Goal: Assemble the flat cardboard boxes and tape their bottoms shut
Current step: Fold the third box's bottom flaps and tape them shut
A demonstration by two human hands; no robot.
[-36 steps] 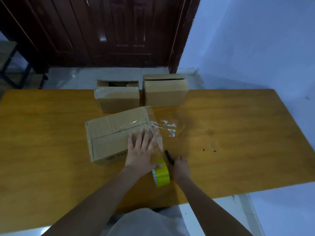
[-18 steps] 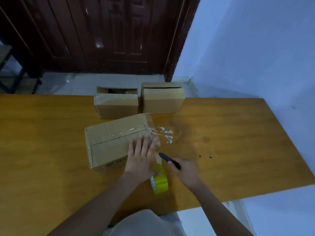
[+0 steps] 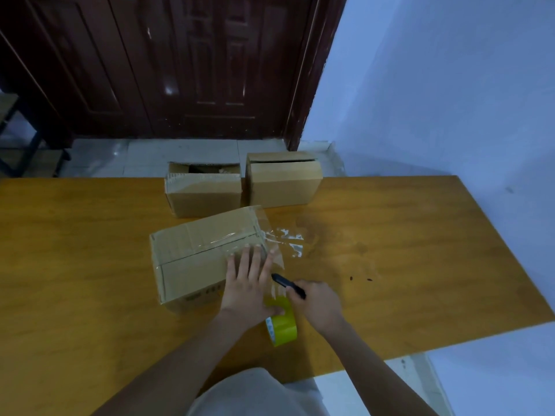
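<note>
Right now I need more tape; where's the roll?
The yellow tape roll stands on edge on the table near its front edge, between both hands, just beside the nearest box.

far: two boxes (image 3: 244, 189) block | right: table (image 3: 420, 250) open (tape scraps (image 3: 288, 238)) | left: open

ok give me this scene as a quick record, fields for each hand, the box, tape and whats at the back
left hand: fingers flat on the box, thumb by the tape roll
right hand: grips a black cutter, tip toward the tape strip
box: on the table, clear tape along its top seam
tape roll: yellow, on edge beside the box
back: two boxes side by side at the far edge
</note>
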